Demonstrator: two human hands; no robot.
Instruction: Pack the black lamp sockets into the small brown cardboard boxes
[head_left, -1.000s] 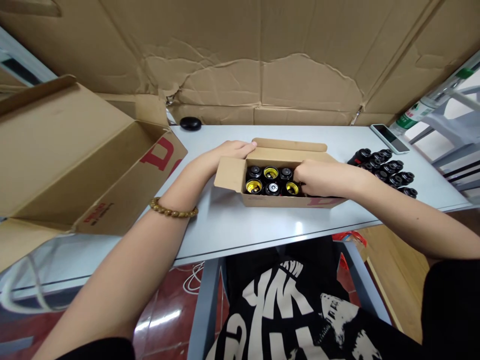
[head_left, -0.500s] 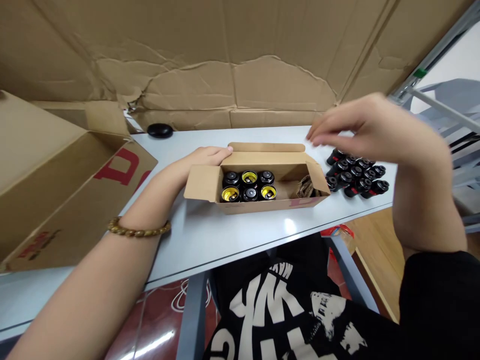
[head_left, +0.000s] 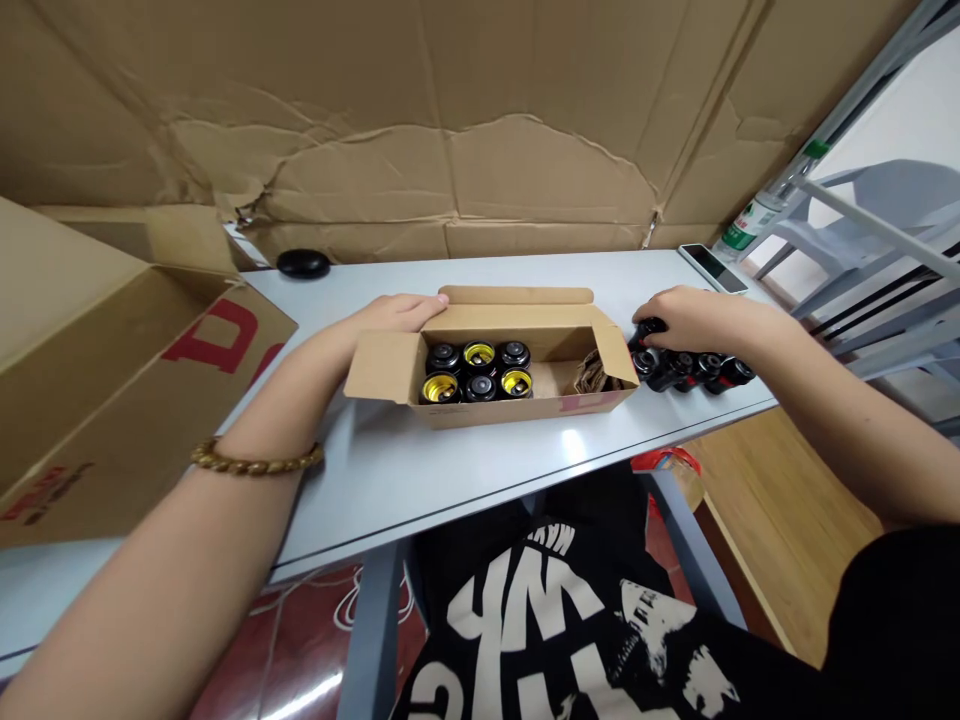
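A small open cardboard box [head_left: 525,407] lies in front of me on the white table. In its left part stand several black cylinders [head_left: 480,387], some showing yellow inside their round ends. Crumpled brown paper [head_left: 592,375] sits at the right end. My left hand [head_left: 401,312] grips the box's back left corner, its thumb at the raised flap and the other fingers mostly hidden. To the right of the box, my right hand [head_left: 686,318] reaches over a group of similar black cylinders [head_left: 706,370], fingers closed on one black cylinder [head_left: 649,327].
A large open carton [head_left: 150,400] with red print stands at the left. Behind the table rises a cardboard sheet [head_left: 540,170]. A black oval object [head_left: 303,263] lies at the back left; a phone [head_left: 712,268] and a plastic bottle [head_left: 750,225] are at the back right.
My right hand has come down from above the table onto the cylinders at the right and closed on one. My left hand stays at the box corner. The view has shifted slightly.
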